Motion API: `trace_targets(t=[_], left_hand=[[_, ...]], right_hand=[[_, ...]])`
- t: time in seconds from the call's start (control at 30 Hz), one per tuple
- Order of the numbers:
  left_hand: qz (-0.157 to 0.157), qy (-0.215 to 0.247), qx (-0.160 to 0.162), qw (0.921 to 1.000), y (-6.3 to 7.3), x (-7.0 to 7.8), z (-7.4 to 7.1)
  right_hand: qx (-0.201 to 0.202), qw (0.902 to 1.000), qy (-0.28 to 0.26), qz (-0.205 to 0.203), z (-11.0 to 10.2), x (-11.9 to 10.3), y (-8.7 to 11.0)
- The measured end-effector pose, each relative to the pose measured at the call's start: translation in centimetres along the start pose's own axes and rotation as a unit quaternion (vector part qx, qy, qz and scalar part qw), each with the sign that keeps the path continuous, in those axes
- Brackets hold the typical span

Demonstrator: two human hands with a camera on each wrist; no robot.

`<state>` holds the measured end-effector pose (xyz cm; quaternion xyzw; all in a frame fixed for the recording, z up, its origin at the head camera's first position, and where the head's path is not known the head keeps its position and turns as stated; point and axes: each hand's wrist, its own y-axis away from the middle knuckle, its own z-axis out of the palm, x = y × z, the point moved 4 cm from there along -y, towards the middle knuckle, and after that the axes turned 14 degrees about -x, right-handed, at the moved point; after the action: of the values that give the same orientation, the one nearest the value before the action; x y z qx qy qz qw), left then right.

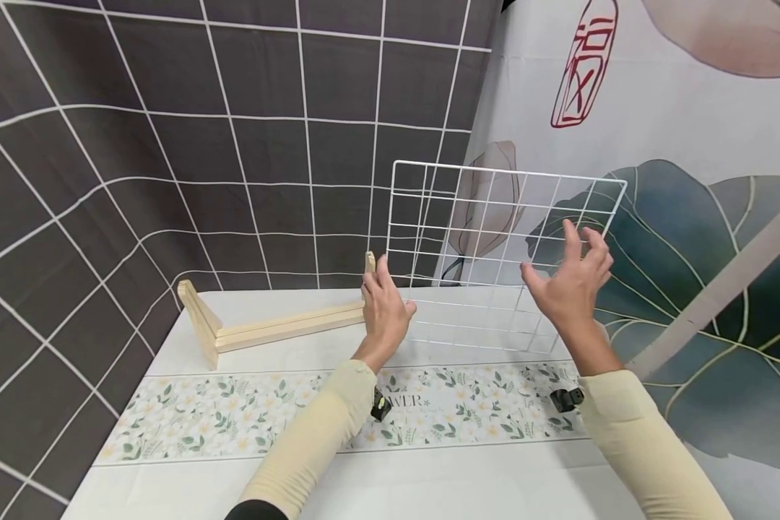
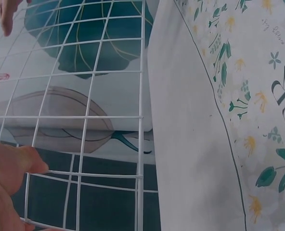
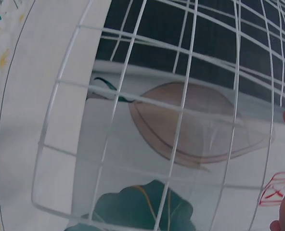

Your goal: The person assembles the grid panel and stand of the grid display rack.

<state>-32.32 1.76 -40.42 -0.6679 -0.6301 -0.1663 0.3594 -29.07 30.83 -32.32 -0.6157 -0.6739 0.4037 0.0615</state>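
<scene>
A white wire grid panel (image 1: 487, 224) stands upright, slightly tilted, over the right part of the table. My left hand (image 1: 385, 310) holds it near its left edge; in the left wrist view the thumb (image 2: 34, 161) lies along a wire. That hand also overlaps the right end of a pale wooden stand (image 1: 286, 328), hiding part of its upright there. The stand has a long bar and a slanted end piece on the left. My right hand (image 1: 573, 278) is raised by the panel's right side, fingers spread and gently bent, holding nothing.
The white table (image 1: 188, 491) carries a flower-print strip (image 1: 234, 419) across it. A dark cloth with white grid lines (image 1: 260, 144) hangs behind and at the left. A pale curtain with large leaf prints (image 1: 663, 238) hangs at the right, behind the panel.
</scene>
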Motion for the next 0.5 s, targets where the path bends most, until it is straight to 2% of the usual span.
trace_targets(t=[0.27,0.5], left_hand=[[0.008,-0.004,0.007,0.9999,0.0,0.1,-0.1],[0.009,-0.004,0.011,0.9999,0.0,0.1,-0.2]], right_hand=[[-0.056,0.9973,0.046,-0.013,1.4,-2.0,-0.1],[-0.075,0.9953,0.059,0.012,2.4,-2.9,-0.3]])
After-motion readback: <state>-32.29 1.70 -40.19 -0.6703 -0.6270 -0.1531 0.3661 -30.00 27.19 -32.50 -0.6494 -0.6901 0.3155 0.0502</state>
